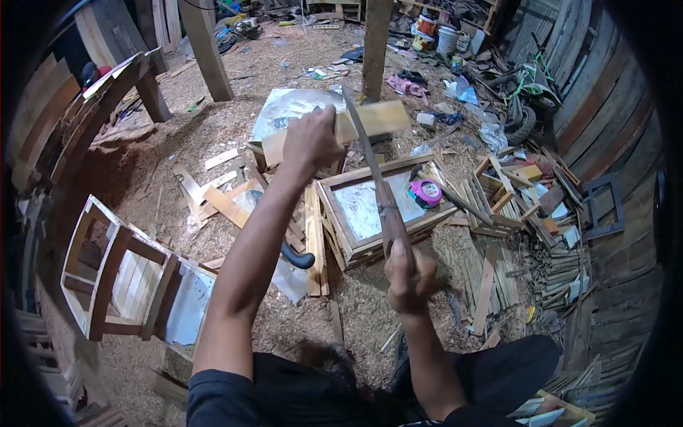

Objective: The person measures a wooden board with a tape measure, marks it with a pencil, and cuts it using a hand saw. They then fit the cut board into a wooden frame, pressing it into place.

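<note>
My left hand [313, 139] is closed around a short, pale wooden board [380, 119], held crosswise in front of me and slightly blurred. In my right hand [410, 277] is the dark handle of a long machete [366, 146]. Its blade points up and away from me and overlaps the board just right of my left hand. Below the blade, a pink tape measure [425, 193] lies on a wood-framed box with a pale, stained top [388, 248]. A tool with a curved black handle [297, 257] rests among wood pieces below my left forearm.
A wooden frame piece with a pale panel [135, 274] stands at left. Wooden posts [375, 50] rise at the back. Scrap wood [498, 192], heaped sticks and a small motorbike [530, 99] line the right side. Shavings cover the floor [284, 327].
</note>
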{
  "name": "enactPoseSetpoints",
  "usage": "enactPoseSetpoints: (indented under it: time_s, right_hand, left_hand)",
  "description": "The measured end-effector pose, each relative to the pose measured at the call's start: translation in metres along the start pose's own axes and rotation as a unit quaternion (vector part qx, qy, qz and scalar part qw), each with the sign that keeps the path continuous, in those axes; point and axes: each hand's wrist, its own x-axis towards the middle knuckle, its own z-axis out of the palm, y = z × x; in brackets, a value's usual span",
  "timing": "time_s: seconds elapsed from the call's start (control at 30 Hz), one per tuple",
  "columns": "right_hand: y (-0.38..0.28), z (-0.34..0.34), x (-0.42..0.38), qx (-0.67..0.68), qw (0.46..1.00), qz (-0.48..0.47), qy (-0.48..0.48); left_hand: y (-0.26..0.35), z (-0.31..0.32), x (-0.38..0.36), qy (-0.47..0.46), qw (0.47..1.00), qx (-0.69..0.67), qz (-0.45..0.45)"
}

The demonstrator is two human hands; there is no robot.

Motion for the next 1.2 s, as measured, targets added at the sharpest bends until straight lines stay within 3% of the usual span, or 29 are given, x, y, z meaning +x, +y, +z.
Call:
enactPoseSetpoints:
  time_s: [0.03, 0.1, 0.13, 0.23, 0.3, 0.37, 0.43, 0.5, 0.57, 0.63, 0.67, 0.7, 0.77, 0.8, 0.83, 0.9, 0.93, 0.97, 1.03, 1.1, 1.17, 1.2]
  right_hand:
    - [0.005, 0.001, 0.007, -0.001, 1.0, -0.001, -0.001]
    - [0.018, 0.004, 0.032, -0.019, 0.998, 0.056, 0.004]
    - [0.018, 0.009, 0.048, 0.064, 0.995, 0.072, -0.003]
    - [0.022, 0.01, 0.022, 0.062, 0.991, 0.119, 0.001]
    - [0.022, 0.009, -0.007, 0.04, 0.993, 0.11, 0.002]
    - [0.025, 0.001, -0.021, -0.019, 0.996, 0.086, 0.013]
    - [0.026, 0.007, -0.001, -0.034, 0.996, 0.087, -0.012]
    - [0.031, 0.02, 0.024, 0.003, 0.993, 0.121, -0.01]
    - [0.039, 0.017, 0.015, 0.036, 0.993, 0.116, -0.008]
    - [0.029, 0.007, -0.021, 0.017, 0.994, 0.11, -0.004]
    - [0.038, 0.005, -0.031, 0.001, 0.996, 0.088, -0.011]
    - [0.038, 0.006, -0.025, -0.001, 0.996, 0.09, -0.006]
    - [0.037, 0.015, 0.006, -0.011, 0.988, 0.156, 0.003]
    - [0.041, 0.019, 0.019, 0.058, 0.984, 0.165, -0.015]
    - [0.045, 0.015, 0.007, 0.059, 0.984, 0.17, -0.014]
    - [0.048, 0.005, -0.025, 0.04, 0.979, 0.197, -0.039]
    - [0.04, 0.0, -0.035, 0.045, 0.991, 0.128, -0.009]
    - [0.043, -0.004, -0.033, 0.045, 0.99, 0.131, -0.011]
    - [0.053, -0.015, -0.014, 0.029, 0.989, 0.136, 0.041]
    - [0.056, -0.015, 0.016, 0.011, 0.991, 0.127, 0.05]
    - [0.061, -0.011, 0.037, -0.039, 0.999, 0.002, -0.012]
    - [0.069, -0.015, 0.044, -0.103, 0.994, -0.003, -0.038]
  left_hand:
    - [0.006, 0.002, -0.006, -0.045, 0.999, -0.009, -0.011]
    - [0.028, 0.023, -0.026, 0.027, 0.997, -0.027, 0.073]
    - [0.029, 0.024, -0.025, -0.012, 0.997, -0.042, 0.058]
    - [0.025, 0.041, -0.035, -0.084, 0.994, -0.042, 0.064]
    - [0.007, 0.049, -0.036, -0.066, 0.996, -0.02, 0.05]
    - [-0.019, 0.04, -0.027, -0.097, 0.99, -0.041, -0.094]
    - [-0.01, 0.043, -0.041, -0.106, 0.99, -0.023, -0.095]
    - [0.0, 0.049, -0.052, -0.073, 0.997, 0.023, 0.024]
    - [-0.003, 0.045, -0.046, -0.108, 0.993, 0.011, 0.037]
    - [-0.004, 0.038, -0.043, -0.18, 0.98, -0.009, -0.086]
    - [-0.02, 0.047, -0.046, -0.12, 0.992, -0.001, -0.039]
    - [-0.016, 0.052, -0.047, -0.123, 0.992, -0.003, -0.034]
    - [-0.006, 0.061, -0.054, -0.063, 0.998, -0.015, -0.001]
    - [-0.004, 0.057, -0.051, -0.078, 0.997, -0.017, -0.003]
    - [0.005, 0.037, -0.043, -0.127, 0.99, -0.014, -0.059]
    - [-0.024, 0.036, -0.036, -0.085, 0.993, -0.023, -0.083]
    - [-0.036, 0.037, -0.039, -0.102, 0.99, -0.031, -0.09]
    - [-0.042, 0.043, -0.046, -0.105, 0.99, -0.031, -0.093]
    - [-0.051, 0.053, -0.06, -0.139, 0.977, -0.15, -0.056]
    - [-0.047, 0.053, -0.067, -0.077, 0.946, -0.315, -0.028]
    - [-0.047, 0.056, -0.067, -0.104, 0.93, -0.348, -0.056]
    - [-0.042, 0.055, -0.068, -0.104, 0.915, -0.387, -0.049]
